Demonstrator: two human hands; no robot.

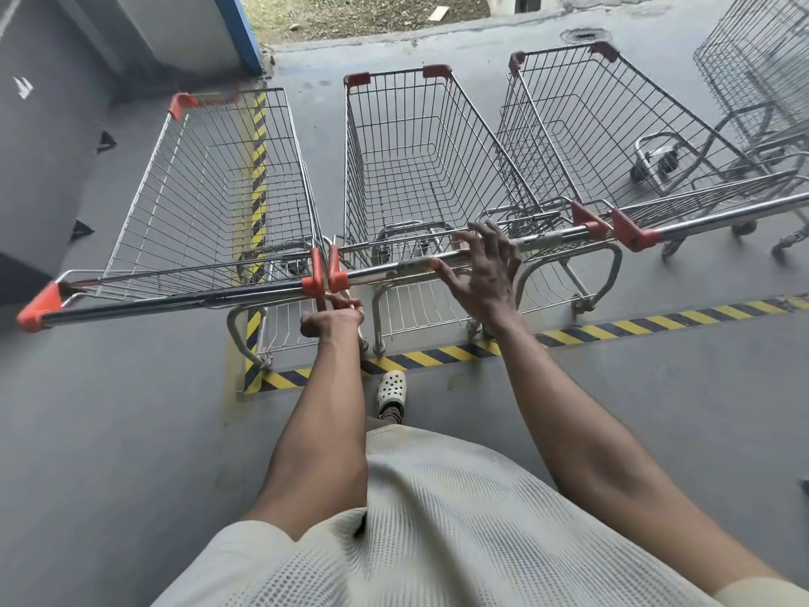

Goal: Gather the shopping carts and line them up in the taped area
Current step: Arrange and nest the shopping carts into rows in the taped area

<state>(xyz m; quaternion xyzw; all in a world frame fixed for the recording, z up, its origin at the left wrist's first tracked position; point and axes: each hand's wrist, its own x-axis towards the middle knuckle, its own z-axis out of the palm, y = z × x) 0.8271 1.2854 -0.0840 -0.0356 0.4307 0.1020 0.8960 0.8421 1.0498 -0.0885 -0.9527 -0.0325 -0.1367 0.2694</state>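
While the right hand (481,273) lies spread over the middle cart's (407,168) handle (385,271), not wrapped round it, the left hand (332,315) sits apart, just under that handle's left red cap; grip can't be told. Left cart (219,190) and right cart (591,138) flank it behind the striped tape (437,354); fourth cart (753,67) further right.

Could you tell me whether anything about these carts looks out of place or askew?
Yes. The left cart straddles the side tape, which runs beneath its basket, so it seems to sit partly outside the area. A fourth cart at far right stands apart from the row, not lined up.
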